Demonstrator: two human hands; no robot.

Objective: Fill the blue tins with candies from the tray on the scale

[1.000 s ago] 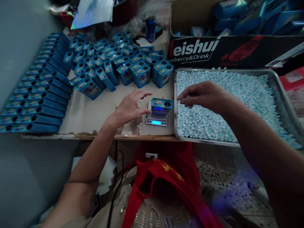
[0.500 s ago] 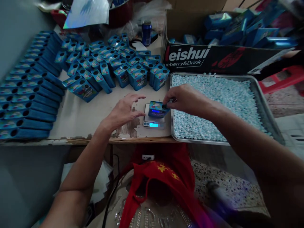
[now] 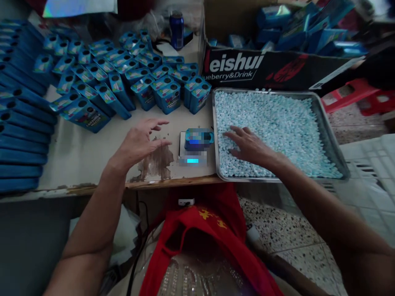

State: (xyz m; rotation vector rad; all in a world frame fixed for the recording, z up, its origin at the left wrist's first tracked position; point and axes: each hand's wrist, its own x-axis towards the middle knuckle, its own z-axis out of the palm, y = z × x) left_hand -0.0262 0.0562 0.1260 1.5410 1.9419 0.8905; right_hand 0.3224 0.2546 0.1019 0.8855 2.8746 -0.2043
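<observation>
Right hand [image 3: 248,144] is shifting from the box [image 3: 191,139] to the candies [image 3: 274,127], fingers spread. Left hand [image 3: 138,137] is hovering wide, risking a nudge tipping the box.

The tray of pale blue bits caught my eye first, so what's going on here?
The person's right hand is down at the pale blue pieces in the metal tray, fingers spread. The left hand is open and holds nothing, to the left of a small scale with a lit display. A blue container rests on that scale, touched by neither hand. Many similar containers stand beyond, and a cardboard box holds more blue packages.
</observation>
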